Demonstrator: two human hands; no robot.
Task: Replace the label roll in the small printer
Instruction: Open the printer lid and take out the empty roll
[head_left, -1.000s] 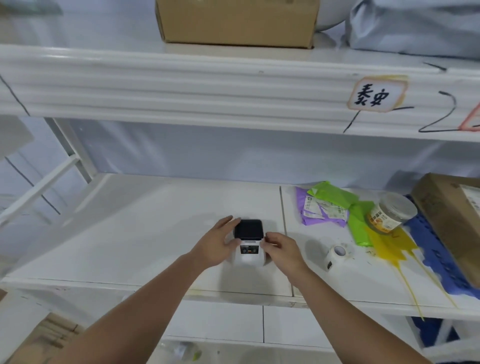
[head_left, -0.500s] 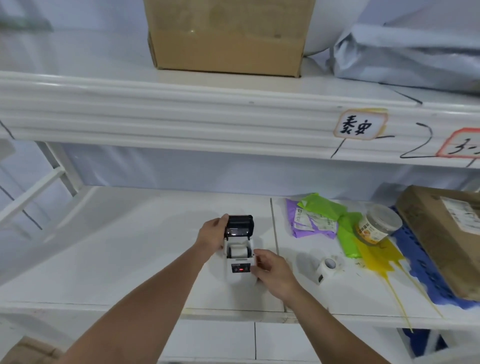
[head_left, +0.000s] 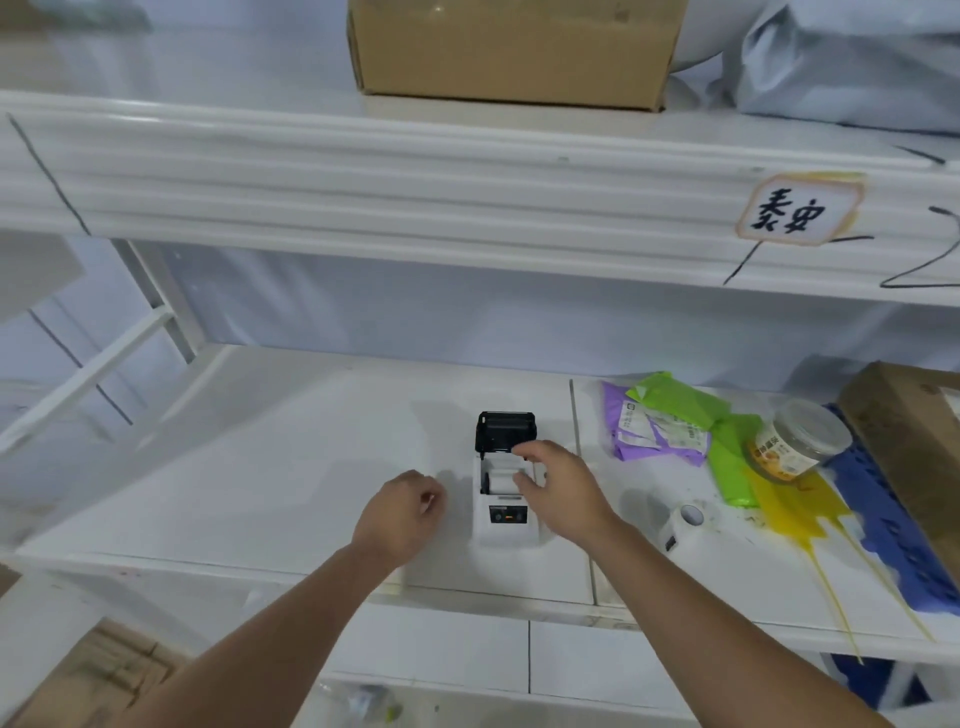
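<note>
A small white printer (head_left: 503, 522) stands on the white shelf (head_left: 291, 467) with its black lid (head_left: 505, 430) flipped up at the back. A white label roll (head_left: 500, 479) lies in the open bay. My right hand (head_left: 563, 491) hovers over the bay, fingers spread and curved above the roll, holding nothing. Just left of the printer is my left hand (head_left: 402, 514), loosely curled, empty and apart from the printer. A second white label roll (head_left: 687, 521) lies on the shelf to the right.
Purple and green mailer bags (head_left: 670, 421), a lidded jar (head_left: 797, 447), yellow and blue plastic sheets (head_left: 810, 514) and a cardboard box (head_left: 914, 441) crowd the shelf's right side. The upper shelf (head_left: 467, 197) overhangs closely, carrying a cardboard box (head_left: 511, 49).
The printer's lid went from shut to fully up. My left hand let go of the lid and dropped back left. My right hand rose from the printer's front to above the roll bay.
</note>
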